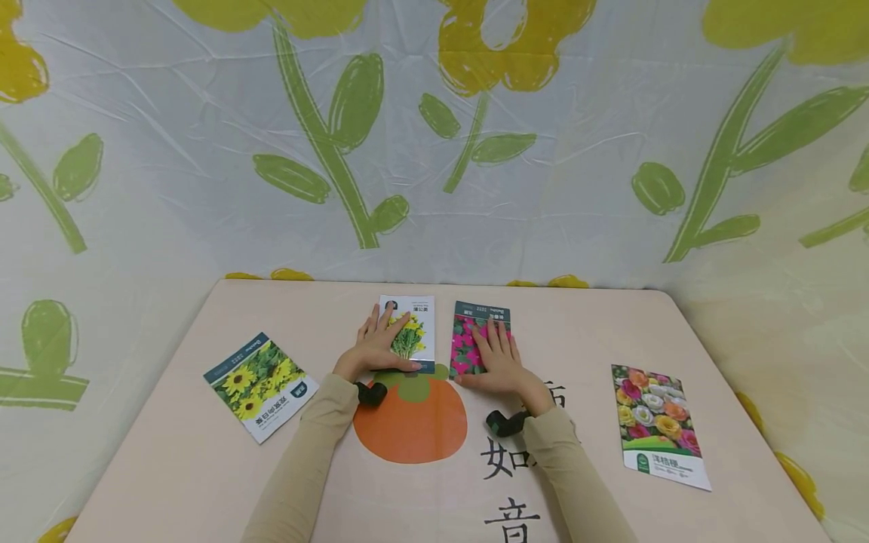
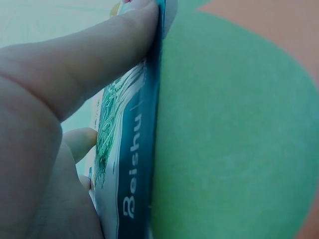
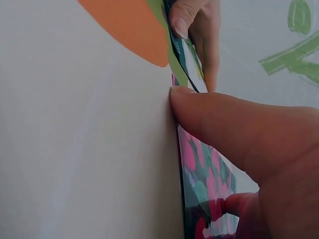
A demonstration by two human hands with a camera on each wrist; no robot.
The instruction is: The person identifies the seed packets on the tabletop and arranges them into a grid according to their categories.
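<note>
Two seed packets lie side by side near the table's far edge. On the white packet with yellow flowers (image 1: 424, 332) rests my left hand (image 1: 376, 348), fingers spread and thumb along its near edge. In the left wrist view, the thumb lies over that packet's dark border (image 2: 133, 164), lettered "Beishu". My right hand (image 1: 501, 368) lies on the packet with pink flowers (image 1: 465, 343), its fingers extended across the front. The right wrist view shows the thumb at the edge of the pink-flowered packet (image 3: 199, 174). Each hand covers part of its packet's picture.
A sunflower packet (image 1: 261, 385) lies tilted at the left of the table. Toward the right edge is a packet with mixed-colour blooms (image 1: 657, 422). The pale tablecloth (image 1: 400, 505) bears an orange fruit print (image 1: 410, 426) and black characters. Flower-patterned cloth (image 1: 577, 196) hangs behind the table.
</note>
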